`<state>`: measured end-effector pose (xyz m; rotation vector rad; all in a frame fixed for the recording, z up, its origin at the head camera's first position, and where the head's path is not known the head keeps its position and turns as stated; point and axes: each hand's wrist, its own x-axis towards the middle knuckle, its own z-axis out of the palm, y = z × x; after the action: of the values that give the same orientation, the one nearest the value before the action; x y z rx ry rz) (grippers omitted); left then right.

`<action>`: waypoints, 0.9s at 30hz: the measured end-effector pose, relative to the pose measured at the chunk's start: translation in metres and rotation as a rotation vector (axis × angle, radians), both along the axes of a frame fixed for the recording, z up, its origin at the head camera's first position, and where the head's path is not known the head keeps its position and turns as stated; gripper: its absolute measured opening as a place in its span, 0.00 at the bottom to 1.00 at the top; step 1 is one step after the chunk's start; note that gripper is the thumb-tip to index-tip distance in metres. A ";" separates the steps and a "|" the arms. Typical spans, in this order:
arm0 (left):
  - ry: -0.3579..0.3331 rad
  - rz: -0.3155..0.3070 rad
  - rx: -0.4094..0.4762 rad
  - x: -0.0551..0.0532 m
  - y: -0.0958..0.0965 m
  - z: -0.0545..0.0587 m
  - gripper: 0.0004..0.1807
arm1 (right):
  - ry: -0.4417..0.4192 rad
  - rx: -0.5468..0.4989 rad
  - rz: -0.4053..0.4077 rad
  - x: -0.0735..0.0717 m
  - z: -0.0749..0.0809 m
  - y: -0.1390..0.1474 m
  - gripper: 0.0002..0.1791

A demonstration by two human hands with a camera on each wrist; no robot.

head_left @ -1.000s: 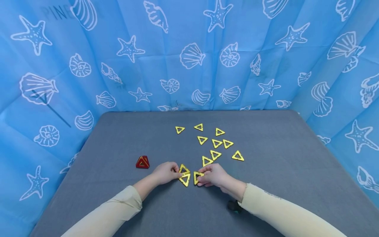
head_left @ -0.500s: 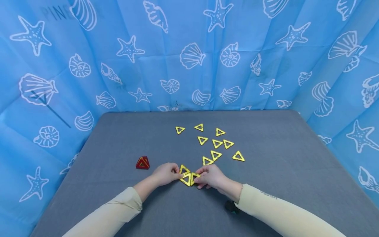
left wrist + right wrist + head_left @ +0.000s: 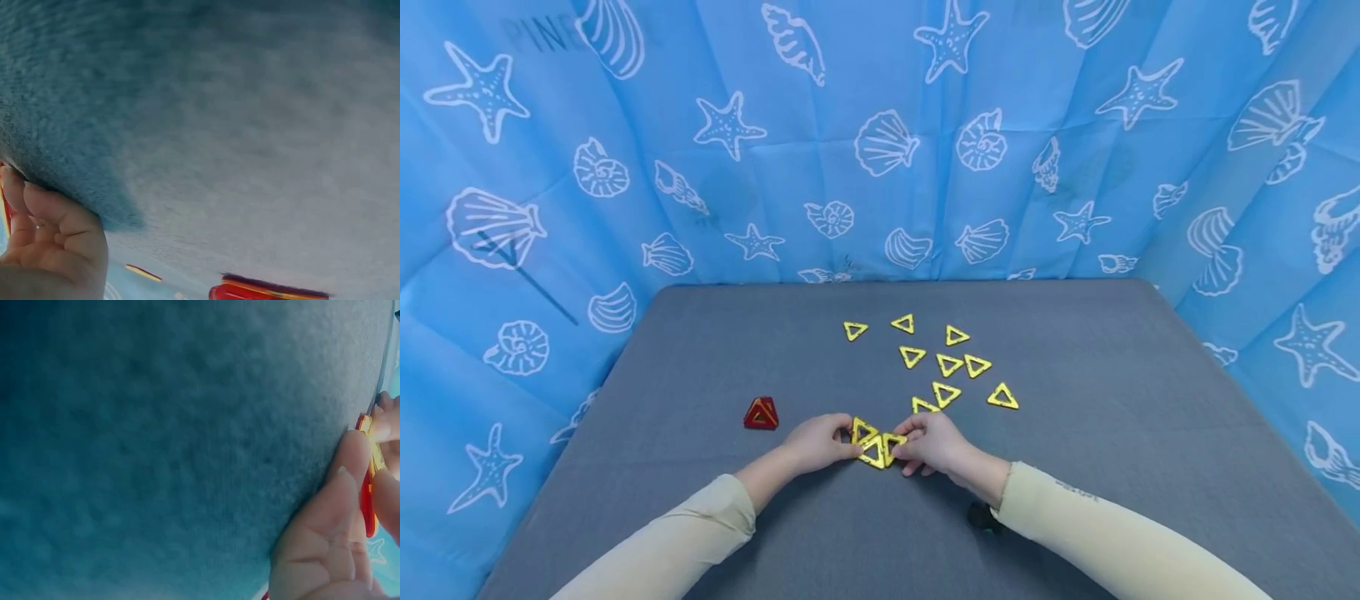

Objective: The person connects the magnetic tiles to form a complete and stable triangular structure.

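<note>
Three yellow triangular magnetic tiles lie edge to edge in a row between the hands: a left tile (image 3: 855, 431), a middle tile (image 3: 880, 456) and a right tile (image 3: 887, 451). My left hand (image 3: 816, 440) pinches the row at its left end, thumb at the middle tile and fingers at the left one. With thumb and fingers, my right hand (image 3: 942, 444) pinches the right tile from its right side. The right wrist view shows that tile's red edge (image 3: 367, 509) beside the fingers. Fingertips cover parts of the tiles.
Several loose yellow triangles lie beyond the hands, among them a far-left one (image 3: 855, 337) and a right one (image 3: 994, 401). A red triangular piece (image 3: 752, 418) stands left of the left hand. Grey cloth covers the table (image 3: 722, 333); a blue curtain (image 3: 820, 183) hangs behind.
My right hand has moved left with its tile, closing the gap to the other two. The joined tiles have since turned slightly; the loose tiles lie as before.
</note>
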<state>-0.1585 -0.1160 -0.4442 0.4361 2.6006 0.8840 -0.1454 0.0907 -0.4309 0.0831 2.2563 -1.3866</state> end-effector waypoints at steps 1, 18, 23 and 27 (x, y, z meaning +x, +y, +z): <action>-0.006 -0.011 0.005 0.000 -0.001 -0.001 0.10 | 0.004 -0.004 0.000 -0.001 -0.001 0.000 0.08; 0.127 -0.058 -0.014 0.007 -0.004 -0.007 0.13 | 0.118 -0.117 0.054 -0.010 0.000 0.002 0.12; 0.119 -0.065 -0.039 0.007 -0.004 -0.005 0.20 | 0.136 -0.103 0.068 -0.010 0.000 0.001 0.12; 0.120 -0.090 -0.083 0.009 -0.003 -0.005 0.30 | 0.149 -0.098 0.067 -0.010 -0.002 0.000 0.13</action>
<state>-0.1500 -0.1188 -0.4489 0.5944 2.6904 0.7378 -0.1552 0.0909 -0.4327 -0.1318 2.2826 -1.5090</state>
